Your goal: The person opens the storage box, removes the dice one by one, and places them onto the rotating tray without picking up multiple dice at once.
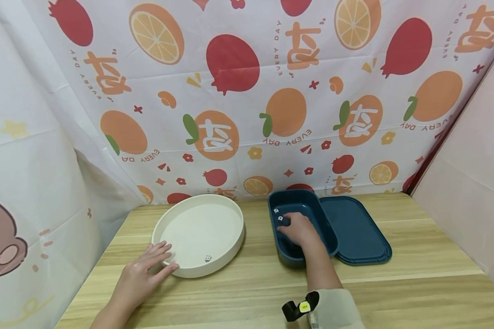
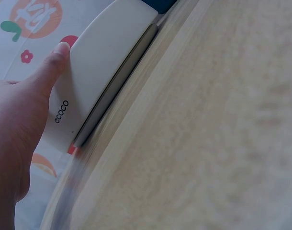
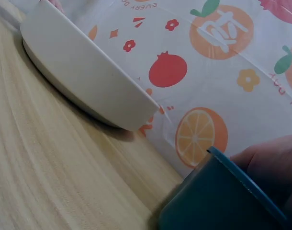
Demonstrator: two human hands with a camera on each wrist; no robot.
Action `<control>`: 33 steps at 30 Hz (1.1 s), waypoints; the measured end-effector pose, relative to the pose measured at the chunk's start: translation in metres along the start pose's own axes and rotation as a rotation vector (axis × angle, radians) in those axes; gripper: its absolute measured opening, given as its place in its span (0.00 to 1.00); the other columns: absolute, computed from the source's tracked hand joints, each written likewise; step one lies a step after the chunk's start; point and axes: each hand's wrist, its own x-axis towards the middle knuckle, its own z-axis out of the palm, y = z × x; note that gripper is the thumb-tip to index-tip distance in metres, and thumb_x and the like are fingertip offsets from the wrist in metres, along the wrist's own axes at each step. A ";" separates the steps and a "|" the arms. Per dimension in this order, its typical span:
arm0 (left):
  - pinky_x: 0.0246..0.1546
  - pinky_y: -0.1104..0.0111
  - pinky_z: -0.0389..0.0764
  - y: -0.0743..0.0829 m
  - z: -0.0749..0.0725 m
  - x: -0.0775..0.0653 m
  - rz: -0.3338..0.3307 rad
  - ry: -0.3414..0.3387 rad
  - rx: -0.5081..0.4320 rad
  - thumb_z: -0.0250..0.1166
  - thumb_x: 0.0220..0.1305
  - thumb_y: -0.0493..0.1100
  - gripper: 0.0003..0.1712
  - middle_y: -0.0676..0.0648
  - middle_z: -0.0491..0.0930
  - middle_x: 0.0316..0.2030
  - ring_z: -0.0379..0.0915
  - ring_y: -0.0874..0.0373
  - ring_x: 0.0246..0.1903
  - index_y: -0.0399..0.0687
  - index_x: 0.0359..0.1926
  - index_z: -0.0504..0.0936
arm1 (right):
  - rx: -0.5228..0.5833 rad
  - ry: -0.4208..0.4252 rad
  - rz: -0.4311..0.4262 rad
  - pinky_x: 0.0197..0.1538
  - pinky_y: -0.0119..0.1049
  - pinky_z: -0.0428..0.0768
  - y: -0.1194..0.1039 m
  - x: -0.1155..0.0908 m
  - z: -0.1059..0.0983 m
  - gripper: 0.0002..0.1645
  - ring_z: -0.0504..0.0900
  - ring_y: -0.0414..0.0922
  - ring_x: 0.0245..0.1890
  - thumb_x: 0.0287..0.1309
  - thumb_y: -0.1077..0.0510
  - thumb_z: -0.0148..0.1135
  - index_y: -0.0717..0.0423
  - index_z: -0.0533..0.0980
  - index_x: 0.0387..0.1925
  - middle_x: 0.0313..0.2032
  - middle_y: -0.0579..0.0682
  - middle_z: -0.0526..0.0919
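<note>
Hands apart here! My left hand (image 1: 142, 275) rests, fingers spread, on the tray (image 1: 195, 228) at eight o'clock, one die (image 1: 207, 258) inside at six. My right hand (image 1: 299, 229) is in the box (image 1: 290, 261), beside two dice (image 1: 276, 211) at ten o'clock (pinching one? can't tell), lid (image 1: 360, 230) at three.

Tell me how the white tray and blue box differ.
The tray is round; the box is oblong with rounded corners. The tray is creamy white; the box is dark blue. The left hand touches the tray's rim, while the right hand reaches into the box. Both stand open on the table.
</note>
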 end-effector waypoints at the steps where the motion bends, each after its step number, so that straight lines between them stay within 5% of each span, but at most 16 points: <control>1: 0.69 0.87 0.56 0.000 0.000 0.000 0.003 0.001 -0.001 0.82 0.36 0.45 0.22 0.44 0.87 0.46 0.59 0.85 0.62 0.44 0.38 0.90 | -0.008 -0.009 0.002 0.64 0.60 0.74 0.000 0.000 0.000 0.30 0.72 0.56 0.60 0.62 0.49 0.65 0.56 0.74 0.63 0.64 0.58 0.74; 9: 0.69 0.87 0.56 0.000 0.000 0.002 0.005 -0.001 -0.001 0.82 0.36 0.45 0.22 0.44 0.87 0.46 0.59 0.85 0.62 0.44 0.38 0.90 | -0.032 -0.032 -0.011 0.66 0.65 0.69 0.002 0.001 0.001 0.27 0.66 0.62 0.65 0.62 0.51 0.65 0.59 0.76 0.60 0.64 0.60 0.73; 22: 0.69 0.87 0.56 0.002 -0.002 0.004 -0.003 -0.010 0.001 0.82 0.37 0.45 0.22 0.45 0.87 0.46 0.59 0.85 0.62 0.44 0.38 0.90 | -0.035 -0.067 -0.075 0.53 0.49 0.82 0.005 0.003 0.005 0.08 0.79 0.47 0.43 0.56 0.64 0.66 0.56 0.85 0.40 0.40 0.51 0.85; 33: 0.69 0.88 0.55 0.000 -0.001 0.005 -0.008 -0.014 0.005 0.82 0.37 0.45 0.22 0.45 0.87 0.47 0.58 0.86 0.62 0.45 0.38 0.90 | -0.040 -0.148 -0.064 0.47 0.44 0.81 0.005 0.002 0.006 0.09 0.78 0.47 0.41 0.50 0.68 0.67 0.53 0.85 0.32 0.39 0.50 0.85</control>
